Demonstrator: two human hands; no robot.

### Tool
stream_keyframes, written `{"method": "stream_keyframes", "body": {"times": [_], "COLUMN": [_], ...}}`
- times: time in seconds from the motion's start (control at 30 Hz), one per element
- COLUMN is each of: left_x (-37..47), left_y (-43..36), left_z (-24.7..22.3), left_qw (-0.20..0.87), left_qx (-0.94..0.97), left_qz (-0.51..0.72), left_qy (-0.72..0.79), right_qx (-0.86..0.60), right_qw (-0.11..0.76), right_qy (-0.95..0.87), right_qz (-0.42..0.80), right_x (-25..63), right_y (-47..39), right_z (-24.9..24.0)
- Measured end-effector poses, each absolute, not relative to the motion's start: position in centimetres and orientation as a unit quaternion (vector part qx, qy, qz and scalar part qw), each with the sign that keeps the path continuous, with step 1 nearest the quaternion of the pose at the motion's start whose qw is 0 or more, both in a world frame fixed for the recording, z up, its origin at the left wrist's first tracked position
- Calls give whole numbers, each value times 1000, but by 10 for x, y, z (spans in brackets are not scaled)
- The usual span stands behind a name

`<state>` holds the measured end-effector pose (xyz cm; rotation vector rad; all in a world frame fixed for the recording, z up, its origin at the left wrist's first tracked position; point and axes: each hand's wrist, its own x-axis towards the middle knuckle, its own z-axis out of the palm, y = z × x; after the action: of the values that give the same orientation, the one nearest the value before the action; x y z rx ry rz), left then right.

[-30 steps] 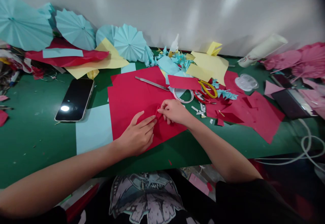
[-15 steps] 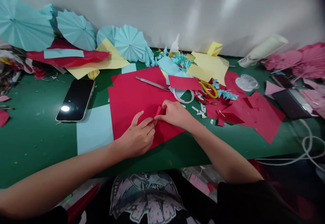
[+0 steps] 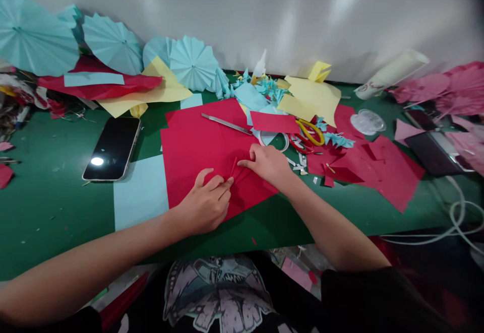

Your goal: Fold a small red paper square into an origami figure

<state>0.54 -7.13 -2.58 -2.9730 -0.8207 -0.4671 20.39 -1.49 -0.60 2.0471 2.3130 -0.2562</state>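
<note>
Large red paper sheets [image 3: 196,151] lie on the green table. Over their lower middle, my left hand [image 3: 209,202] has its fingers curled round a small folded red piece [image 3: 234,167], pinched at its lower end. Just right of that piece is my right hand [image 3: 266,164], thumb and forefinger close together; whatever may be between them is too small to make out. Above the hands a slim cutter [image 3: 227,124] rests on the red sheets. A white tape roll [image 3: 283,141] is partly hidden behind my right hand.
A phone [image 3: 112,149] and a light blue sheet [image 3: 139,189] lie to the left. Scissors [image 3: 310,132], yellow paper [image 3: 315,96] and red scraps [image 3: 393,172] are to the right. Pleated blue paper fans [image 3: 192,64] stand along the wall, near a glue bottle [image 3: 260,67].
My right hand has moved slightly right and up, off the small red piece's upper end. That piece now looks narrower. My left hand has barely moved.
</note>
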Motion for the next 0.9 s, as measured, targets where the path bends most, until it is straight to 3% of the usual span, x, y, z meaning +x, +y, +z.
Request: {"method": "stream_keyframes", "body": {"times": [0.37,0.9], "left_x": [5,3], "left_y": [-70,-66], "left_z": [-27,-29], "left_qw": [-7,43], "left_qx": [-958,-973], "left_qz": [-160,-135], "left_qy": [-236,-179], "right_qx": [583,620], "right_qw": [-85,-125], "right_qy": [794,767], "right_qz": [-146,-109], "right_x": [194,198], "right_y": [-25,-3], "right_z": [2,-21]}}
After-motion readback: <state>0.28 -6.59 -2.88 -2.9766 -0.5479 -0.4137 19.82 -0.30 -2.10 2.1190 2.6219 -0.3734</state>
